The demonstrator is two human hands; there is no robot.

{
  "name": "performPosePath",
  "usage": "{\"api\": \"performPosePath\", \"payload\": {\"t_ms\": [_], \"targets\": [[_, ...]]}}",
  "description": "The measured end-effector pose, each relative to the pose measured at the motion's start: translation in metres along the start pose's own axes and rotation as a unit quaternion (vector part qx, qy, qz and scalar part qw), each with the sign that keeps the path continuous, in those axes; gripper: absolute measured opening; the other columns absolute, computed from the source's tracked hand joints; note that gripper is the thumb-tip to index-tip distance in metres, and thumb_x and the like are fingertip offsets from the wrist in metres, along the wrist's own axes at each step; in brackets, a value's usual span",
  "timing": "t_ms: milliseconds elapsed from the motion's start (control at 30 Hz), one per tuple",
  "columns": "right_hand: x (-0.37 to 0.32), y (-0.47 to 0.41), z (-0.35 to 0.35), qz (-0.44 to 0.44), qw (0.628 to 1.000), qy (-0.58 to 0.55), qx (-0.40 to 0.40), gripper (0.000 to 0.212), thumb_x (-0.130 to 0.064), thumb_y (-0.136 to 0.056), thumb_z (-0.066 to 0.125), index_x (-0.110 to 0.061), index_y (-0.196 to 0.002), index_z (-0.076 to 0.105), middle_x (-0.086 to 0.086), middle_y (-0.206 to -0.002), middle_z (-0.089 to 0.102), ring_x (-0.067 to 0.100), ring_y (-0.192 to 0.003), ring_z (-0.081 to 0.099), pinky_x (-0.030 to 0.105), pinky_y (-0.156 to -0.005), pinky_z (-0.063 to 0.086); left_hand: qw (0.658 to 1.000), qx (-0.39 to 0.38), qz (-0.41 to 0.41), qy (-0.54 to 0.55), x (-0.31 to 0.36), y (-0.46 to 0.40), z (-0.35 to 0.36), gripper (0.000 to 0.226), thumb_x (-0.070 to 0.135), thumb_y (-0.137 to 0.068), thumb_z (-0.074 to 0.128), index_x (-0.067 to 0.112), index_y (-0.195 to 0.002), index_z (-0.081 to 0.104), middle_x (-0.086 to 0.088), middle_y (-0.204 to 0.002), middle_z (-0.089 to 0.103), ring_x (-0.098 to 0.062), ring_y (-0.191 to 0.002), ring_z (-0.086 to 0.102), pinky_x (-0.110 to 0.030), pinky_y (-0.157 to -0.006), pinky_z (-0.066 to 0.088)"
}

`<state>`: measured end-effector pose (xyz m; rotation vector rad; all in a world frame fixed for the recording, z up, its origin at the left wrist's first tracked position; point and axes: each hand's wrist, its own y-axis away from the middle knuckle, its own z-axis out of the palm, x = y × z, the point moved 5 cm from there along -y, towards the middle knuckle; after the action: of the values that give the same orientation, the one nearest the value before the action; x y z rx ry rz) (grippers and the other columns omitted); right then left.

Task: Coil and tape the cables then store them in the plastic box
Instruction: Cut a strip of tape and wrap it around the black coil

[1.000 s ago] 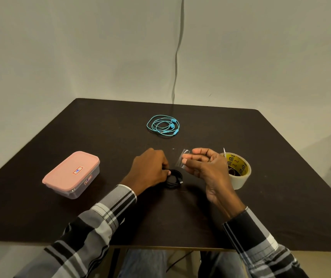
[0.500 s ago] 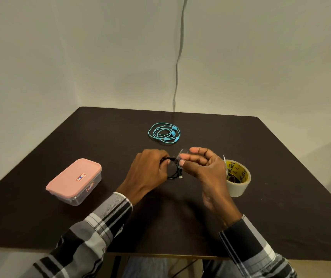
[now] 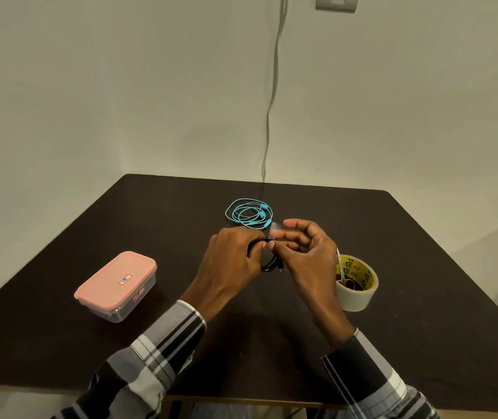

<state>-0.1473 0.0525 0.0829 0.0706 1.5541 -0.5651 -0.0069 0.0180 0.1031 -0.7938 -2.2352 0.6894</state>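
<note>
At the middle of the dark table (image 3: 422, 237), my left hand (image 3: 229, 261) grips a coiled black cable (image 3: 270, 266), held a little above the surface. My right hand (image 3: 305, 252) pinches a short strip of clear tape (image 3: 275, 228) against the top of that coil. Most of the black coil is hidden behind my fingers. A loosely coiled turquoise earphone cable (image 3: 249, 213) lies just beyond my hands. The plastic box (image 3: 116, 285) with its pink lid on stands at the left.
A roll of clear tape (image 3: 356, 282) with a yellow printed core stands right of my right hand, a small blade or tool propped inside it. A grey cord (image 3: 271, 95) runs down the wall behind the table from a wall socket (image 3: 335, 3).
My left hand has lifted the black coil off the table. My right hand has brought the tape strip onto the coil. The view has tilted upward.
</note>
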Motion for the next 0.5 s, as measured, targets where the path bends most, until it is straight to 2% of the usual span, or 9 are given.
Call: {"api": "performPosePath", "payload": {"t_ms": [300,400,500], "targets": [[-0.008,-0.004,-0.004,-0.079,0.983,0.168,-0.008,0.04,-0.011,-0.077,0.082,-0.016,-0.113,0.064,-0.012,-0.092,0.072,-0.002,-0.083,0.07,0.013,-0.073,0.056,0.997,-0.029,0.0,0.072,-0.001,0.004,0.0,0.016,0.023,-0.09,0.063,0.016,-0.1,0.075,0.003,-0.09,0.073,-0.008,-0.078,0.064,-0.03,-0.067,0.054],[-0.009,-0.004,-0.006,-0.092,0.966,0.242,0.009,0.043,-0.023,-0.077,0.083,-0.02,-0.115,0.064,-0.011,-0.102,0.071,0.0,-0.091,0.067,0.01,-0.077,0.052,0.989,-0.025,-0.037,0.142,-0.006,0.004,0.001,0.018,0.026,-0.09,0.065,0.018,-0.102,0.076,0.007,-0.092,0.074,-0.005,-0.082,0.067,-0.032,-0.069,0.056],[-0.008,-0.009,-0.01,-0.062,0.972,0.226,-0.014,0.044,-0.031,-0.077,0.082,-0.023,-0.116,0.065,-0.014,-0.106,0.07,-0.001,-0.098,0.065,0.014,-0.08,0.052,0.97,-0.018,-0.086,0.229,-0.01,0.004,-0.001,0.017,0.02,-0.089,0.069,0.015,-0.104,0.077,0.006,-0.094,0.076,-0.005,-0.083,0.071,-0.027,-0.072,0.058]]}}
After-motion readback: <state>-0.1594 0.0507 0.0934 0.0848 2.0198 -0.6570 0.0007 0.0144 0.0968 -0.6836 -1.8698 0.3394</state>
